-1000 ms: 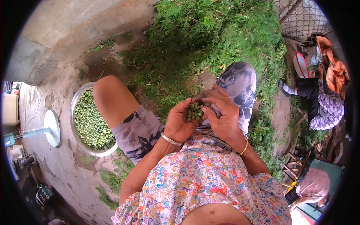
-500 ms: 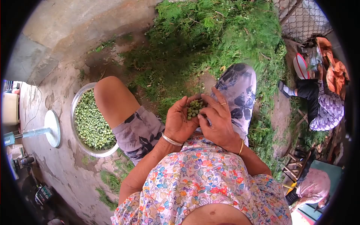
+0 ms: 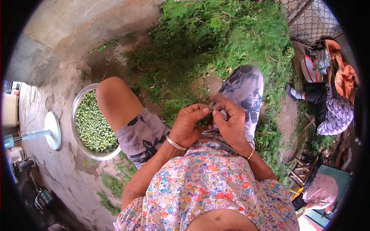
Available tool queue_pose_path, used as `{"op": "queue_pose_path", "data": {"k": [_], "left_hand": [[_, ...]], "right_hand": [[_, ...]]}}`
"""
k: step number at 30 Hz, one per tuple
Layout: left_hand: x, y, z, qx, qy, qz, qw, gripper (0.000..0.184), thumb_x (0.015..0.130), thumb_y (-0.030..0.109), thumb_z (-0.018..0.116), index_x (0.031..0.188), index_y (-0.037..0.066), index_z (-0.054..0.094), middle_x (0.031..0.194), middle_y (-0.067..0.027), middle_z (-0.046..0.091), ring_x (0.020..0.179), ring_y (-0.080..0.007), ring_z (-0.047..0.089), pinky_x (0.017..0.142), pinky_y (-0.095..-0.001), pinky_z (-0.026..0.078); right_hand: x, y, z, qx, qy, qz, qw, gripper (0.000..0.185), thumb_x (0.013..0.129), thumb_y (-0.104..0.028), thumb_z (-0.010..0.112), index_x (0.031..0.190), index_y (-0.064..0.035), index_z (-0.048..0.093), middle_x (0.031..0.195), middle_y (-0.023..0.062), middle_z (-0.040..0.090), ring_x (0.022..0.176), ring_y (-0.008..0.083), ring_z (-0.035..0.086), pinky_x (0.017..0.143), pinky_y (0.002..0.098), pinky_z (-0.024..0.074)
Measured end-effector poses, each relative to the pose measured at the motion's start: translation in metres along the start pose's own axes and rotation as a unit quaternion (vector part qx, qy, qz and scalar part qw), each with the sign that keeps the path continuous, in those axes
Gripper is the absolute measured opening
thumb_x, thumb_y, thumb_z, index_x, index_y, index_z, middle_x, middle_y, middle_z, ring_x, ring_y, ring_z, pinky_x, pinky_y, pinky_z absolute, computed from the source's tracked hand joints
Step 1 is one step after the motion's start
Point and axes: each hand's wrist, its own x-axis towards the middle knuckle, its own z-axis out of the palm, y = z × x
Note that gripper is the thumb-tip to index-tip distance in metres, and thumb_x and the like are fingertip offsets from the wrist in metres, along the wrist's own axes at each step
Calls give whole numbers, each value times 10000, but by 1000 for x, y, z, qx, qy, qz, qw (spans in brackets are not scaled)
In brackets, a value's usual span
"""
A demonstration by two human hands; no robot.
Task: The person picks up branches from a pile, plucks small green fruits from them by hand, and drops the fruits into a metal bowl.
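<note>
Both hands as seen in the head view: the left hand, ringed at the wrist by a smooth silver-coloured bangle, is curled narrowly around a loose cluster of small, rounded green buds; the right hand, with a thin gold-coloured bangle, has its thumb and fingers bunched at the left thumb's tip. Whether the right fingertips pinch a single bud cannot be told.

Half a second earlier the left palm lay more open and the cluster was more fully exposed; the left thumb has since folded across it, and the right fingers have closed in. This suggests handling of individual buds rather than of the whole handful.

To the left, a round, silver-coloured metal basin of similar green buds stands on the grey concrete floor, beside the left knee, its visible contents unaltered. On the far side lies a broad heap of feathery green foliage, likewise unchanged.
</note>
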Motion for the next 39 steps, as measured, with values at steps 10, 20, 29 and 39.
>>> {"op": "queue_pose_path", "data": {"k": [10,20,29,39], "left_hand": [[3,-1,-8,-116,-129,-38,984,221,849,127,578,969,-59,589,969,-204,609,861,-269,608,703,-361,517],[-20,39,-7,-199,-93,74,973,280,874,177,591,1067,-26,587,1117,-215,567,980,-315,587,743,-356,534],[-179,194,-87,234,341,501,760,411,880,157,586,1214,-72,517,1244,-259,513,1169,-321,489,965,-415,423],[-199,211,-145,493,580,368,534,518,795,169,669,1202,-113,517,1166,-216,581,1050,-246,557,926,-344,413]], "right_hand": [[15,18,-33,-258,154,-113,947,176,732,33,526,903,37,569,988,218,622,928,376,609,816,426,486],[-2,32,-46,-217,141,-8,966,136,780,-12,575,902,27,621,935,183,651,843,335,650,764,369,510],[3,33,-40,-196,116,-35,973,120,777,-16,606,889,24,619,901,179,652,838,341,646,749,376,507],[12,6,-48,-188,121,-38,974,109,787,-31,622,875,33,629,877,172,663,798,288,663,721,339,511]]}}
